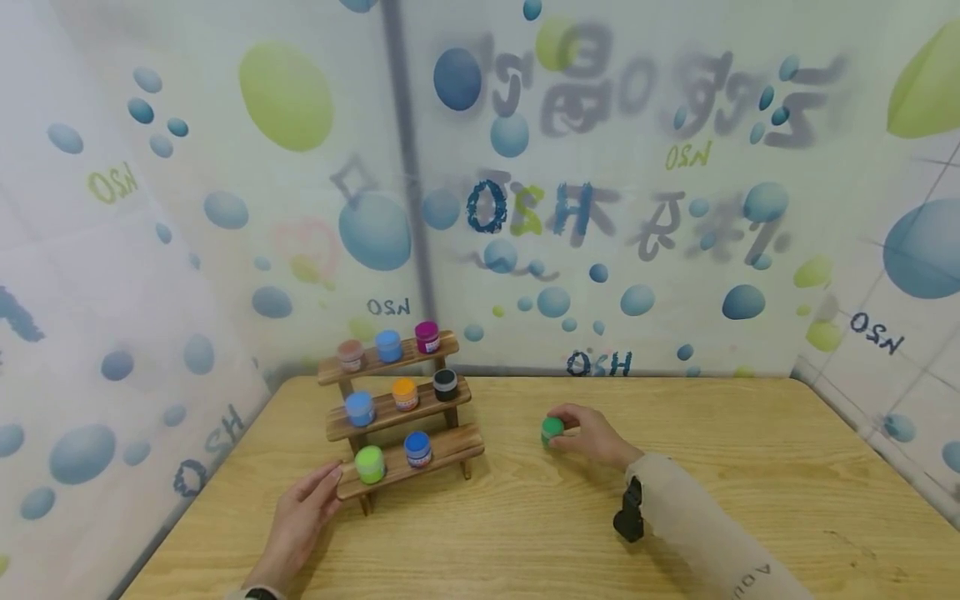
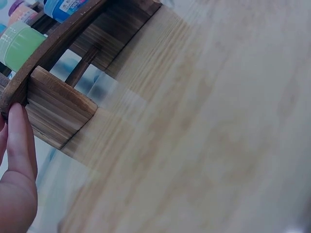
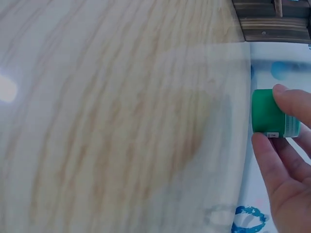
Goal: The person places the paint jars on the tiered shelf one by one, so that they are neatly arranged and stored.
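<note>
My right hand pinches a small green-lidded paint jar between thumb and fingers, to the right of a three-tier wooden rack. In the right wrist view the green jar lies sideways in that view, its label partly covered by my fingers. At the rack's left side, my left hand touches the end of the bottom shelf with fairly straight fingers. On that shelf stand a light green jar and a blue jar, with bare wood to the right of the blue one.
The middle shelf carries a light blue jar, an orange jar and a black jar. Above are a brown jar, another blue jar and a purple jar. A patterned curtain hangs behind the wooden table.
</note>
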Tool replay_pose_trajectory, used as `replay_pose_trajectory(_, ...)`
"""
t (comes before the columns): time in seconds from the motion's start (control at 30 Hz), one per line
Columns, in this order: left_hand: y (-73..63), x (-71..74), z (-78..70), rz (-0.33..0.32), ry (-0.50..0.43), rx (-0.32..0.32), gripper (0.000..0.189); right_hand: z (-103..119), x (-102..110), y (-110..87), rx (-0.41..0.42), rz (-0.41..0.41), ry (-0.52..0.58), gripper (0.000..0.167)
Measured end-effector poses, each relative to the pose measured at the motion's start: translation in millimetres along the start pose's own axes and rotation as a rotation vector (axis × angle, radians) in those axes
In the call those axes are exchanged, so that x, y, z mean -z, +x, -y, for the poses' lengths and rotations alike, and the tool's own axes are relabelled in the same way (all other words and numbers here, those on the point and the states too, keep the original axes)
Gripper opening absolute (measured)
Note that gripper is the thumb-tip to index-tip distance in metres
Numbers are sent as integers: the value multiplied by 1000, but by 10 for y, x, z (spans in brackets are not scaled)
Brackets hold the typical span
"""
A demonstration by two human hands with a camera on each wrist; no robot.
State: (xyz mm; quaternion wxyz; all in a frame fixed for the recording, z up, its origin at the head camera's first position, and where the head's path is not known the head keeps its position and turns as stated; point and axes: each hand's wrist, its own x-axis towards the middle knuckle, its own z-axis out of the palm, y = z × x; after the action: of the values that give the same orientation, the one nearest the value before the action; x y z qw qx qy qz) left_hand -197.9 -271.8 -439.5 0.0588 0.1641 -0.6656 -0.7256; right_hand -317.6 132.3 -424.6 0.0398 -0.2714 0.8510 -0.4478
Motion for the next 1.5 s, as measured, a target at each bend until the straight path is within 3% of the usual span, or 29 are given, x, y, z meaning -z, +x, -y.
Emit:
replay_pose_trajectory(0.37,-6,7,-14,-1,27,5,25,177,-98,80,27,13,-14,42)
replay_pose_trajectory(1.1,-11,-2,-7,5,-16,5,6,453,-333,289,108,48,-32,41)
replay_pose_trajectory(1.5,-6,-4,5,6,-28,-8,7,592,-421,407,159,73,-55,41)
